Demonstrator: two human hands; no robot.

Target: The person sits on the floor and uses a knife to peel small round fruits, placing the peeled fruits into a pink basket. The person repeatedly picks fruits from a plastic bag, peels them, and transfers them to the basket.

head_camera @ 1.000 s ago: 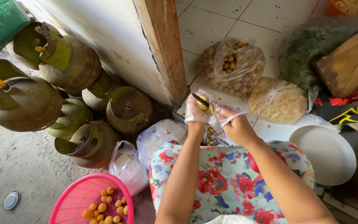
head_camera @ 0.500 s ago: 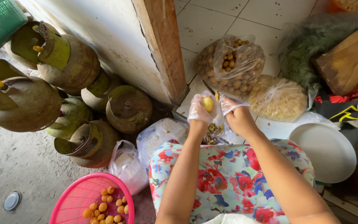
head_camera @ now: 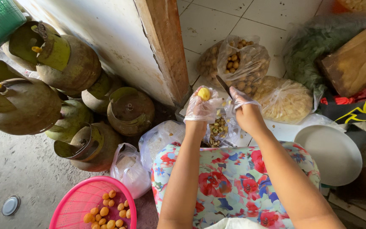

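My left hand, in a thin clear plastic glove, pinches a small yellow peeled fruit at its fingertips. My right hand, also gloved, grips a small knife whose dark blade points up and left, close beside the fruit. Both hands hover over an open plastic bag of peel scraps lying above my flowered lap. A clear bag of unpeeled brownish fruits sits just beyond my hands on the tiled floor.
A pink basket with several peeled yellow fruits stands lower left. Several green gas cylinders crowd the left by a wall and wooden post. A white plate, another filled bag, greens and a wooden block lie right.
The left hand turned the fruit, showing its peeled yellow side, and lifted it slightly. The right hand with the knife drew a little away to the right.
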